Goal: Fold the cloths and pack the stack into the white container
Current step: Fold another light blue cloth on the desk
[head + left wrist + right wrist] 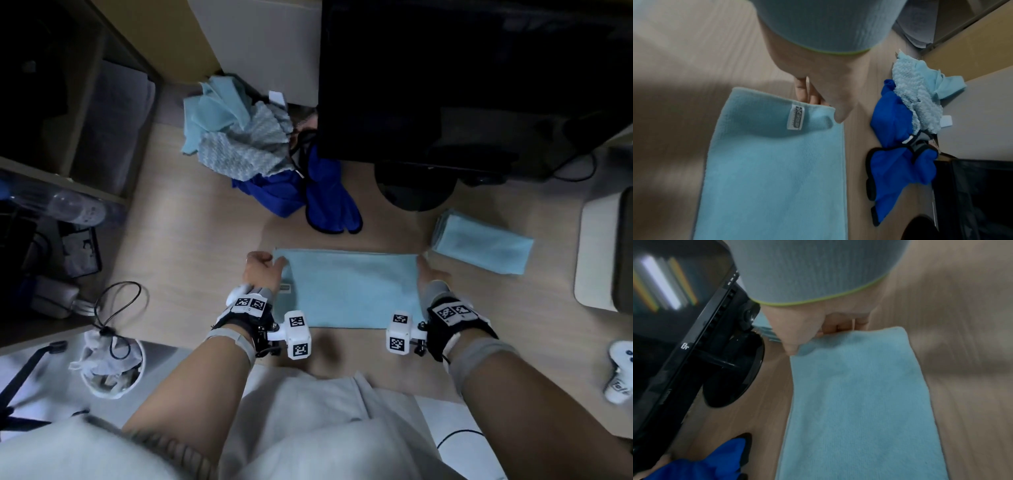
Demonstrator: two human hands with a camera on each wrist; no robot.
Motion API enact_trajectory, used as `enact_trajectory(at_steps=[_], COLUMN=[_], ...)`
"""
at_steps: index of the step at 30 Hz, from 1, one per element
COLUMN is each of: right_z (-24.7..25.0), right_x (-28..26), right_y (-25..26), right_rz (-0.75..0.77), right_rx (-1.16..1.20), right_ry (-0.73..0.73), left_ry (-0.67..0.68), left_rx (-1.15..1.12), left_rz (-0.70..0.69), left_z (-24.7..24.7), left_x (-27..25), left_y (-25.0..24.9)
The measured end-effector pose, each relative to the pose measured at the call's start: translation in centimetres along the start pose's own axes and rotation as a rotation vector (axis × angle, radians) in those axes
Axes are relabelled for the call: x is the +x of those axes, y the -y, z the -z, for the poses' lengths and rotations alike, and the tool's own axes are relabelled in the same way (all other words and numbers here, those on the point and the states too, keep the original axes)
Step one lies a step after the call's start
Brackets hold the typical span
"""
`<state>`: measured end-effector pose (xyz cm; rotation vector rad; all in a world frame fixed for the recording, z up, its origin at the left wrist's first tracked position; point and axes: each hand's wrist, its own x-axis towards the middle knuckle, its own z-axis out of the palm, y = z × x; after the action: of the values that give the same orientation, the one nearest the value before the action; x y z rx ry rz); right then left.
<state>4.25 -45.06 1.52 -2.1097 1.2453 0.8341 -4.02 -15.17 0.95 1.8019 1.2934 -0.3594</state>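
A light blue cloth (349,287) lies flat on the wooden desk as a wide rectangle, a small label near its left end (795,118). My left hand (277,262) pinches its far left corner, thumb on top (838,115) and fingers under the edge. My right hand (423,265) pinches the far right corner (797,348) the same way. A folded stack of light blue cloths (479,243) lies just right of it. The white container (596,253) stands at the right edge. Unfolded light blue, grey and dark blue cloths (239,137) are heaped at the back.
A black monitor (479,68) with a round base (414,192) stands behind the cloth on the right. A white cup of tissues with a black cord (109,363) sits near left. A white controller (620,373) lies near right. Shelves with a bottle (75,205) line the left.
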Motion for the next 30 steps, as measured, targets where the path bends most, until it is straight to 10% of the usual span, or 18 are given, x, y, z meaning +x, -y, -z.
enact_trajectory(at_steps=[12, 30], right_z=[0.5, 3.0], right_x=[0.7, 0.7], right_y=[-6.8, -12.6], right_rz=[0.136, 0.337], right_rx=[-0.074, 0.113], right_ry=[0.269, 0.117], left_ry=[-0.128, -0.085], left_rx=[0.131, 0.002], left_rz=[0.103, 0.136], left_z=[-2.6, -1.3], left_x=[-4.7, -10.1], left_y=[8.3, 8.5])
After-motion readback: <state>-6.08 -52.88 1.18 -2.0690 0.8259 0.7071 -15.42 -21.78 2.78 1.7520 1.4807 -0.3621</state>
